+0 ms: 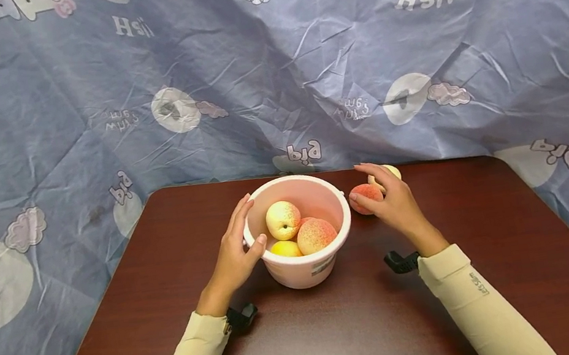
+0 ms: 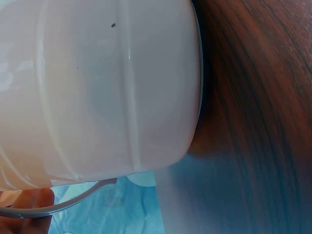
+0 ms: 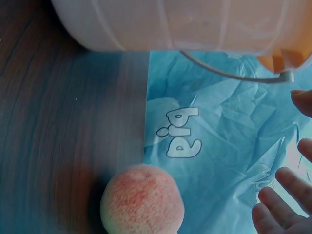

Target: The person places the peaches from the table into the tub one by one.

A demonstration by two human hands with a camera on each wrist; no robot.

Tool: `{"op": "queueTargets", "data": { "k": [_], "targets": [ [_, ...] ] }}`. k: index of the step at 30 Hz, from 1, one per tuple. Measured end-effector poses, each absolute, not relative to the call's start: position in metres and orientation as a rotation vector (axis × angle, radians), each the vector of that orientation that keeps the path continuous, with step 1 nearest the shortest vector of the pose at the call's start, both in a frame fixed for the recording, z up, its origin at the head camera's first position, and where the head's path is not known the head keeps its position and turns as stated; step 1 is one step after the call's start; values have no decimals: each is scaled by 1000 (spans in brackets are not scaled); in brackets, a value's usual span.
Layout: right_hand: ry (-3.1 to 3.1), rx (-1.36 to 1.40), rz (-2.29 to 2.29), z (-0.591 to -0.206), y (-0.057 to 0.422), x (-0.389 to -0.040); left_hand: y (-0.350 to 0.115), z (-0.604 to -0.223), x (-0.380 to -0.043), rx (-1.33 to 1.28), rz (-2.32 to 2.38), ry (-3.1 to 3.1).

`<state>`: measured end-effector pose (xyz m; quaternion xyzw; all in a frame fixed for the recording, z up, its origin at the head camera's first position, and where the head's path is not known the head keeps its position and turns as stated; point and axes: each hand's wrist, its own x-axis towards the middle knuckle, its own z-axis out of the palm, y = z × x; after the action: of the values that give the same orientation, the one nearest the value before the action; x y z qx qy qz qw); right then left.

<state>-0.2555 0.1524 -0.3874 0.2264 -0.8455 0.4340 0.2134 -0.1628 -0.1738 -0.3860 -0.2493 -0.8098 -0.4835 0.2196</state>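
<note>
A pale pink bucket point(image 1: 302, 271) stands on the table with several fruits inside, among them a pale peach point(image 1: 283, 220), a redder peach point(image 1: 317, 235) and a yellow fruit point(image 1: 286, 248). My left hand point(image 1: 232, 254) holds its left rim, thumb over the near edge and fingers along the outer side. To the right of the bucket, my right hand point(image 1: 397, 203) hovers over a red peach point(image 1: 365, 199), its thumb overlapping that fruit in the head view. Its fingers point(image 3: 282, 187) are spread in the right wrist view, where a peach point(image 3: 142, 200) lies on the table below them.
Behind the right hand lies a pale yellow fruit point(image 1: 393, 171), partly hidden by it. The bucket's thin handle point(image 3: 234, 74) hangs down on the far side. A patterned blue cloth point(image 1: 247, 84) surrounds the dark brown table point(image 1: 311, 347) at the back and sides.
</note>
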Motion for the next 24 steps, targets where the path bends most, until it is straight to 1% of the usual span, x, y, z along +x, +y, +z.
{"op": "queueTargets", "data": {
  "k": [24],
  "targets": [
    [-2485,488,1215,-408,161,-274,-174,-385,-160,-693,-1350,-2257]
  ]
}}
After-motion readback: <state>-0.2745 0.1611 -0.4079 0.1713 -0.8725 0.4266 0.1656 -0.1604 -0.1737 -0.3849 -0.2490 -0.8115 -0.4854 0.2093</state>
